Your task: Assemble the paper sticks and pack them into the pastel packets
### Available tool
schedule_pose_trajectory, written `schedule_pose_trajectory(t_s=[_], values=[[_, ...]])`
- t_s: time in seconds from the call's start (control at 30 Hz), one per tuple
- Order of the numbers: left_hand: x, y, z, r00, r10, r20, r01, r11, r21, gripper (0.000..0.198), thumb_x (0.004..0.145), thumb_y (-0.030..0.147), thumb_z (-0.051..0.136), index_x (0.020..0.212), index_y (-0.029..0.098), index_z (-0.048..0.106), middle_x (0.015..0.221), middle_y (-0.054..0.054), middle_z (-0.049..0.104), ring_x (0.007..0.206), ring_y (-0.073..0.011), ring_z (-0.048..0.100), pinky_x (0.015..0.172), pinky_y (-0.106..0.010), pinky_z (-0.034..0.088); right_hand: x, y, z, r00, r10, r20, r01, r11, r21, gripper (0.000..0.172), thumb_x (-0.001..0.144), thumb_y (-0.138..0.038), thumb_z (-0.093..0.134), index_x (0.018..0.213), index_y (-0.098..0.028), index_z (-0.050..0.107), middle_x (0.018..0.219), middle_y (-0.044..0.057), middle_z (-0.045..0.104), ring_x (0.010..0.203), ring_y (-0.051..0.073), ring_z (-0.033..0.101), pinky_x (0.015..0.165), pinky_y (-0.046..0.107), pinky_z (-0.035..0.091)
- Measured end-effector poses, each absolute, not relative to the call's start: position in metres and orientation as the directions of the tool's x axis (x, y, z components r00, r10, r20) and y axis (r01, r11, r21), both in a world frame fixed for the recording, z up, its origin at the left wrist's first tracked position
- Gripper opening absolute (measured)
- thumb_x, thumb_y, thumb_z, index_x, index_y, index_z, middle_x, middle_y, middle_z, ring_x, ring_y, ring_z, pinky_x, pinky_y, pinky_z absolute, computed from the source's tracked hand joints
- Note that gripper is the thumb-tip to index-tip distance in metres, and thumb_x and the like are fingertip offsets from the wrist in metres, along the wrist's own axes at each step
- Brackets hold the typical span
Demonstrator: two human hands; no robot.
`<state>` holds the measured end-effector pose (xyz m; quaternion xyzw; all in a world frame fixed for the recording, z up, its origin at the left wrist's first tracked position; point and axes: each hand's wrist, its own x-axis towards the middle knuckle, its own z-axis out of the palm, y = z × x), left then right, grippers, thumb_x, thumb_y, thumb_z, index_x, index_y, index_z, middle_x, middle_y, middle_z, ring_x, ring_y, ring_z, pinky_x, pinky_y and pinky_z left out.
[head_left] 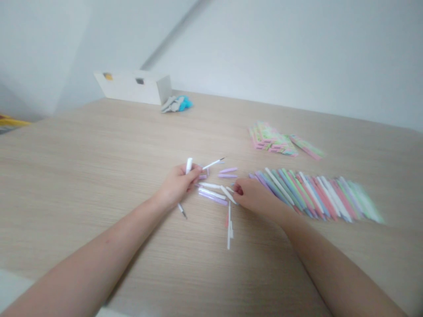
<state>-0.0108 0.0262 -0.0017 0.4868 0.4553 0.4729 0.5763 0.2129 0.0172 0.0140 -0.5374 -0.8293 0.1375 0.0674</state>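
Observation:
My left hand [176, 182] is closed around a white pen barrel [189, 165] whose end sticks up past the fingers. A thin white pen refill [213, 164] with a dark tip points away from its fingertips. Below that hand shows another dark-tipped refill [182, 210]; whether it is held too I cannot tell. My right hand [253, 192] has its fingers curled together beside a white pen part [228, 194]; what they hold, if anything, is hidden. Between the hands lie white and lilac pen parts [212, 198]. Closer to me are thin white sticks [229, 229].
A long row of pastel pens [317, 196] lies to the right. Behind it are piled pink and green packets [271, 140], with a single packet [306, 147] alongside. At the back left stand a white box [132, 88] and a crumpled grey and blue item [177, 104] against the wall.

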Motion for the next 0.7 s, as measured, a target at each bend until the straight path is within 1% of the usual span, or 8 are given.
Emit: schedule_pose_trajectory(t_s=[0.13,0.27,0.33,0.4,0.47,0.57,0.63,0.7], values=[[-0.011,0.026,-0.001,0.129,0.990,-0.063,-0.105,0.077,0.991,0.023,0.074,0.036,0.064,0.072,0.015,0.055,0.048,0.008,0.040,0.036,-0.0029,0.028,0.036,-0.017,0.018,0.222,0.028,0.015,-0.386,0.918,-0.092,0.837,0.307,-0.454,0.019,0.076,-0.030,0.054,0.067,-0.016,0.063,0.060,0.001,0.064,0.056,0.012,0.055,0.051,0.022,0.034],[-0.010,0.025,-0.001,0.132,0.989,-0.069,-0.107,0.083,0.991,0.022,0.075,0.036,0.064,0.073,0.015,0.055,0.048,0.008,0.039,0.036,-0.0029,0.027,0.035,-0.017,0.018,0.232,0.034,0.017,-0.352,0.921,-0.166,0.773,0.186,-0.607,0.011,0.072,-0.023,0.054,0.072,-0.016,0.062,0.059,0.000,0.064,0.052,0.011,0.056,0.050,0.021,0.038],[-0.010,0.025,-0.001,0.135,0.989,-0.061,-0.104,0.075,0.992,0.022,0.075,0.036,0.063,0.074,0.015,0.056,0.048,0.007,0.040,0.036,-0.0029,0.027,0.035,-0.017,0.018,0.233,0.035,0.015,-0.345,0.926,-0.153,0.766,0.183,-0.616,0.009,0.070,-0.022,0.056,0.072,-0.016,0.062,0.060,0.000,0.064,0.053,0.012,0.057,0.051,0.021,0.040],[-0.011,0.025,-0.001,0.135,0.989,-0.052,-0.099,0.066,0.993,0.022,0.075,0.036,0.063,0.074,0.015,0.056,0.049,0.007,0.040,0.036,-0.0029,0.028,0.036,-0.017,0.019,0.233,0.036,0.012,-0.363,0.926,-0.106,0.769,0.234,-0.594,0.009,0.069,-0.022,0.057,0.072,-0.015,0.063,0.063,0.001,0.065,0.057,0.012,0.058,0.053,0.021,0.041],[-0.011,0.025,-0.002,0.133,0.990,-0.049,-0.095,0.062,0.994,0.023,0.076,0.036,0.063,0.073,0.014,0.055,0.049,0.007,0.040,0.037,-0.0028,0.028,0.036,-0.017,0.019,0.233,0.036,0.010,-0.388,0.919,-0.072,0.763,0.277,-0.583,0.011,0.070,-0.022,0.056,0.073,-0.015,0.064,0.066,0.002,0.066,0.060,0.013,0.059,0.055,0.022,0.042],[-0.011,0.025,-0.002,0.137,0.989,-0.052,-0.089,0.064,0.994,0.023,0.076,0.036,0.063,0.073,0.014,0.055,0.049,0.007,0.040,0.037,-0.0028,0.027,0.036,-0.017,0.019,0.234,0.035,0.013,-0.388,0.920,-0.058,0.762,0.285,-0.582,0.012,0.071,-0.020,0.054,0.077,-0.015,0.063,0.069,0.003,0.068,0.062,0.013,0.060,0.057,0.022,0.043],[-0.011,0.025,-0.001,0.146,0.988,-0.052,-0.089,0.065,0.994,0.024,0.076,0.037,0.063,0.072,0.014,0.055,0.049,0.007,0.040,0.037,-0.0028,0.027,0.036,-0.017,0.018,0.235,0.033,0.019,-0.387,0.915,-0.116,0.778,0.257,-0.574,0.012,0.071,-0.019,0.054,0.076,-0.015,0.063,0.066,0.002,0.067,0.059,0.014,0.060,0.055,0.022,0.042],[-0.011,0.025,-0.001,0.148,0.988,-0.053,-0.085,0.066,0.994,0.025,0.075,0.038,0.063,0.071,0.014,0.054,0.049,0.007,0.040,0.037,-0.0027,0.027,0.036,-0.017,0.018,0.233,0.029,0.025,-0.411,0.881,-0.235,0.799,0.223,-0.559,0.011,0.071,-0.020,0.054,0.074,-0.015,0.064,0.060,0.001,0.065,0.055,0.014,0.060,0.052,0.022,0.041]])
